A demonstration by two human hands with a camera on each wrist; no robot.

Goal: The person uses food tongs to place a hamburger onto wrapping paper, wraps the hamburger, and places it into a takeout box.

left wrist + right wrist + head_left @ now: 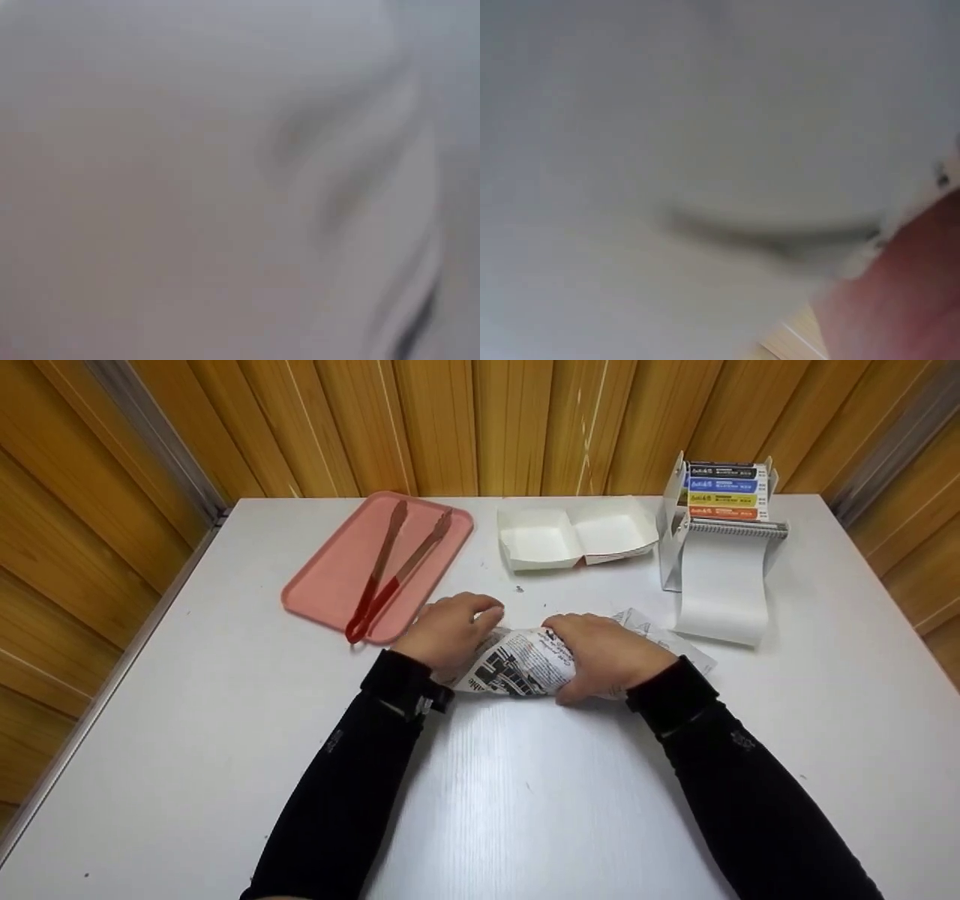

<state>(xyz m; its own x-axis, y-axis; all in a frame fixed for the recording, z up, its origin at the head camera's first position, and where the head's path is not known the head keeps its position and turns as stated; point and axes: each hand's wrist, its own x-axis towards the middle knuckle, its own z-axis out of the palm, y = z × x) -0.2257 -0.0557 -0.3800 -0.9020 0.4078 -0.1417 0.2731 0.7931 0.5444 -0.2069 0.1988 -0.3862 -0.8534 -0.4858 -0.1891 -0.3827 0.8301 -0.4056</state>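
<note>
In the head view, a sheet of printed wrapping paper (525, 664), white with black newspaper-style print, is folded into a bundle on the white table. My right hand (607, 652) grips the bundle from the right, fingers over the far side and thumb at the near side. At the left end, my left hand (450, 634) holds the paper, its fingers bent over the far side. A loose paper corner sticks out beyond the right hand. Whatever lies inside the wrap is hidden. Blurred pale paper (187, 187) fills the left wrist view; blurred paper (705, 135) also covers most of the right wrist view.
A pink tray (315, 585) with red-handled tongs (382, 585) lies at the back left. Behind the hands stands an open white paper box (540, 544). To its right is a dispenser (671, 555) with coloured boxes (727, 491) and a hanging white strip (724, 585).
</note>
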